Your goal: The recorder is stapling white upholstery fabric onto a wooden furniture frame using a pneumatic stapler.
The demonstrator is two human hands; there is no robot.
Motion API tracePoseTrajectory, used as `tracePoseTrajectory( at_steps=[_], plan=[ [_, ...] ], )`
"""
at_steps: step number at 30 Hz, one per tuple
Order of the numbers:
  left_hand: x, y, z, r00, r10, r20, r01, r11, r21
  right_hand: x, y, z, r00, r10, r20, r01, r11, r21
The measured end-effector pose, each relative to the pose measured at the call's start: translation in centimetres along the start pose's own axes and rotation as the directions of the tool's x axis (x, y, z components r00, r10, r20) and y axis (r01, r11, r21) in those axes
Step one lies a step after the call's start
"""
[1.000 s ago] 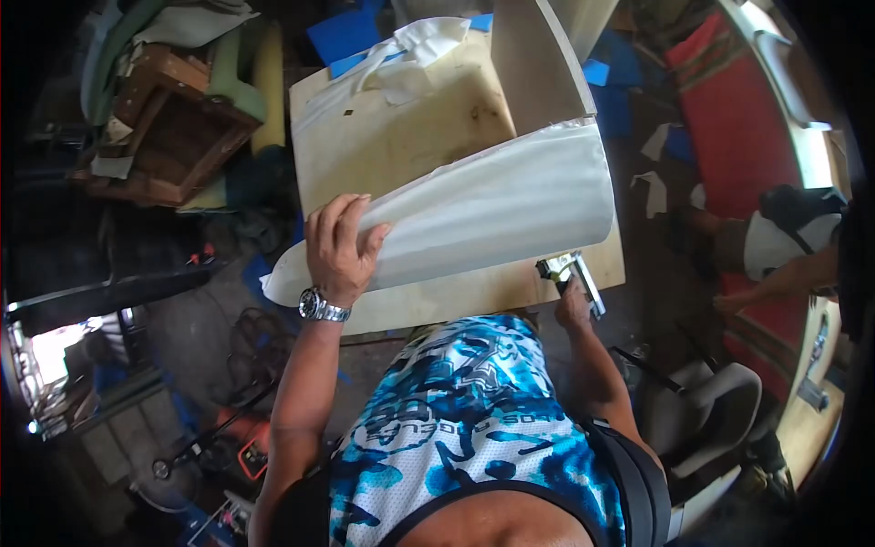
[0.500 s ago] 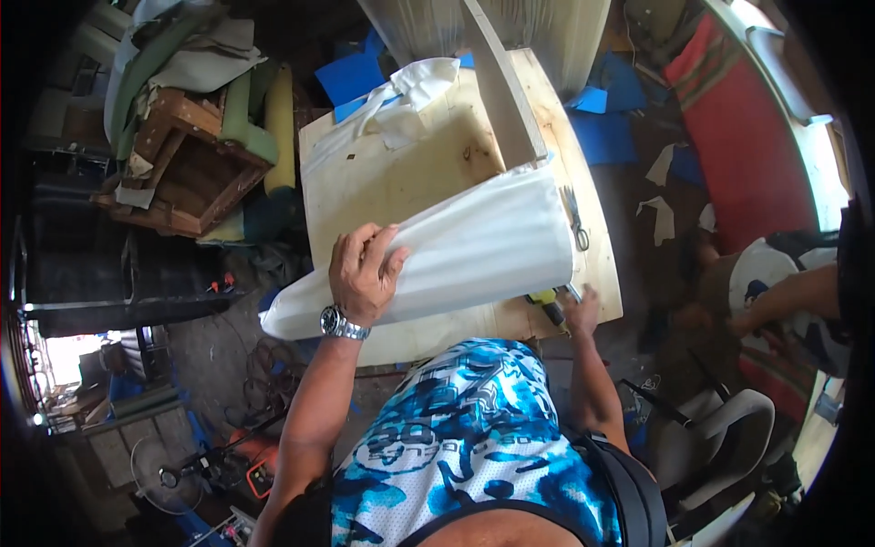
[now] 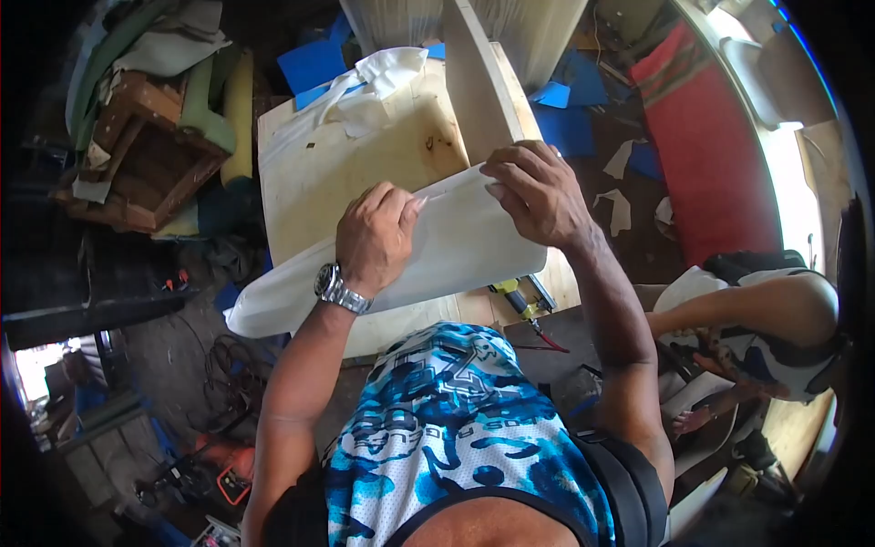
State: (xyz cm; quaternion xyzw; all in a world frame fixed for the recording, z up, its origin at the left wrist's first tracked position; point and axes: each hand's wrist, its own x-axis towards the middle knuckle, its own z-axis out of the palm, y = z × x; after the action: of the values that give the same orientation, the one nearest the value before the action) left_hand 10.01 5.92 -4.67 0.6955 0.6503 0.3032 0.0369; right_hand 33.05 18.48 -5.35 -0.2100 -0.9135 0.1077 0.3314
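White smooth padded panel on plywood bench; L hand & R hand grip closed on its edge.

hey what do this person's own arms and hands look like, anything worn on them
Both forearms are bare, with no sleeves reaching them and no gloves. The left hand has a silver metal wristwatch with a link band at its wrist. The right hand shows no watch, ring or band that can be made out. The top is sleeveless, patterned in blue, white and black.

A cluttered upholstery workshop: a worn wooden counter, foam scraps, a bare wooden chair frame, cables and tools on the floor.
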Motion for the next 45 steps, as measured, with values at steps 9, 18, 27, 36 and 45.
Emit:
tracePoseTrajectory(
  at_steps=[9,18,27,36,45],
  plan=[
    [0.7,-0.4,-1.7,0.932,-0.17,0.319,0.21,0.973,-0.095,3.3,1.2,3.6,0.992,-0.072,0.108,0.075,0.997,-0.026],
    [-11.4,-7.5,-7.3,0.98,-0.048,-0.191,0.104,0.951,0.293,3.1,1.2,3.7,0.998,0.047,0.04,-0.047,0.999,-0.011],
    [-12.5,-7.8,-5.6,0.982,0.028,-0.185,0.027,0.957,0.288,2.2,1.9,4.2,0.99,0.119,0.073,-0.115,0.992,-0.061],
    [-5.4,-3.8,0.7,0.963,0.208,-0.17,-0.174,0.965,0.196,5.3,-0.2,3.8,0.891,0.286,0.353,-0.209,0.948,-0.239],
    [-0.7,-0.6,6.5,0.985,0.117,-0.123,-0.096,0.981,0.168,0.9,3.8,4.2,0.992,-0.043,0.115,0.046,0.999,-0.029]
  ],
)
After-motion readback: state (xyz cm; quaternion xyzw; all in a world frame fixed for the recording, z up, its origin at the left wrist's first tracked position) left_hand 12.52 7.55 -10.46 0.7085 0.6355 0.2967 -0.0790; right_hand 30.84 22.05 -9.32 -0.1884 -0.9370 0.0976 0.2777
